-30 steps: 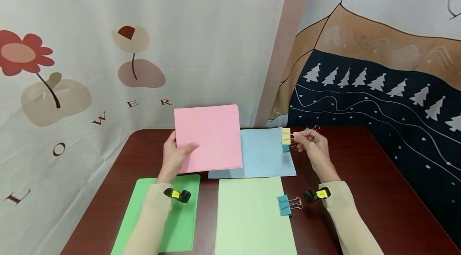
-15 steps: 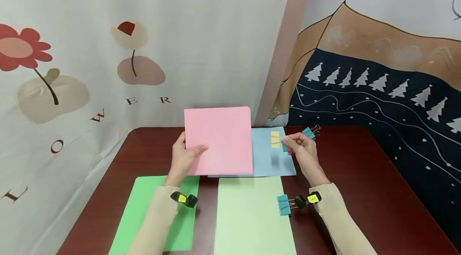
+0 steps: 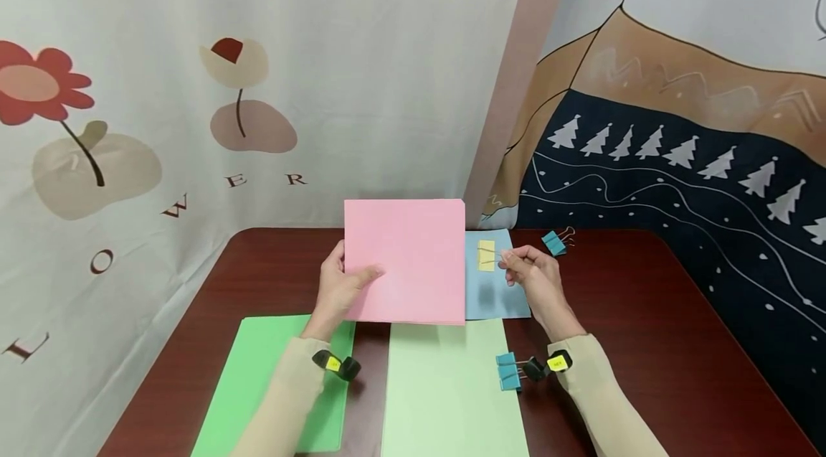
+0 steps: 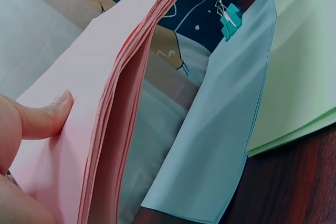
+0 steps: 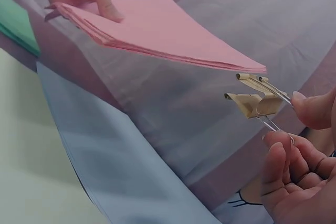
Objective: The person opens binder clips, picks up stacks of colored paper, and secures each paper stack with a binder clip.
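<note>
My left hand point(image 3: 342, 290) holds a stack of pink paper point(image 3: 409, 249) up by its left side, thumb on the front and the other fingers hidden behind. The left wrist view shows the sheets of the pink stack point(image 4: 79, 77) parting along one edge. My right hand point(image 3: 537, 278) pinches the wire handles of a yellow binder clip point(image 3: 486, 256), just right of the stack. In the right wrist view the jaws of the yellow binder clip point(image 5: 257, 100) are spread and apart from the stack's corner, with thumb and fingers squeezing its handles.
Blue paper point(image 3: 500, 299) lies behind the raised stack. Pale green paper point(image 3: 452, 392) with a teal binder clip point(image 3: 508, 372) at its right edge lies in front. Bright green paper point(image 3: 271, 371) is at left. Another teal clip point(image 3: 553, 242) sits at the back right.
The pink stack has moved right and slightly down in my left hand. My right hand has brought the yellow binder clip leftward, closer to the stack's right edge.
</note>
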The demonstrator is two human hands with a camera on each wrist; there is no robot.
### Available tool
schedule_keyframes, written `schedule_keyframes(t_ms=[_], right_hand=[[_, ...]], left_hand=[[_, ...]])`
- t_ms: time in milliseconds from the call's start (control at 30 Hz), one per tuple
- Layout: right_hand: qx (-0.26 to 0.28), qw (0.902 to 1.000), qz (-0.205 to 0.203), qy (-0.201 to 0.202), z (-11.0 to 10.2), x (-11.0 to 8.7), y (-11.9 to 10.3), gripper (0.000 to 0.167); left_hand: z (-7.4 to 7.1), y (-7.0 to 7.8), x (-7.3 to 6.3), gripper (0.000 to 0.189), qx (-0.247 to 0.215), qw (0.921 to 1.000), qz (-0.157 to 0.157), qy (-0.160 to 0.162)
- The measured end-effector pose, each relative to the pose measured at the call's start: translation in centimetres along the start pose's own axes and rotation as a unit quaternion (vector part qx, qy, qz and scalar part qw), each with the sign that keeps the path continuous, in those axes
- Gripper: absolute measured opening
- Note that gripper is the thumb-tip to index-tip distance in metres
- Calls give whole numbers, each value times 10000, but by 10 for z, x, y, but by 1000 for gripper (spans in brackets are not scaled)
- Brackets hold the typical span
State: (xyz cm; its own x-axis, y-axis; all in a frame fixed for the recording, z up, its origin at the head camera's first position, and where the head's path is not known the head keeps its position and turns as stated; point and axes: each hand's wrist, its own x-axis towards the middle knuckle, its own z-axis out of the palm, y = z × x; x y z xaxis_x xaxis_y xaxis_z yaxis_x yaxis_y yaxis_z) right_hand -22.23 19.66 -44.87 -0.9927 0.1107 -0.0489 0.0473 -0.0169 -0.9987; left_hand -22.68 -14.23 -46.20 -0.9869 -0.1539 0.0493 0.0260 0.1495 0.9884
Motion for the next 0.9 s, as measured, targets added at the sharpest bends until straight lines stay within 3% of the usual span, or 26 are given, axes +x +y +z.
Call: schedule_keyframes(t_ms=[433,667,900], right_hand=[[302,9992,155,-230,6,-3,-1,19],[377,9991,16,-186,12,-6,2,20],[310,9995,-39,-70,19,-8,9,23]], left_hand=[[11,2,-6,64,55,9998,-9,-167],[16,3,-9,72,-72,9998,16,-204],[23,3,-13,65,-55,9999,56,-114]])
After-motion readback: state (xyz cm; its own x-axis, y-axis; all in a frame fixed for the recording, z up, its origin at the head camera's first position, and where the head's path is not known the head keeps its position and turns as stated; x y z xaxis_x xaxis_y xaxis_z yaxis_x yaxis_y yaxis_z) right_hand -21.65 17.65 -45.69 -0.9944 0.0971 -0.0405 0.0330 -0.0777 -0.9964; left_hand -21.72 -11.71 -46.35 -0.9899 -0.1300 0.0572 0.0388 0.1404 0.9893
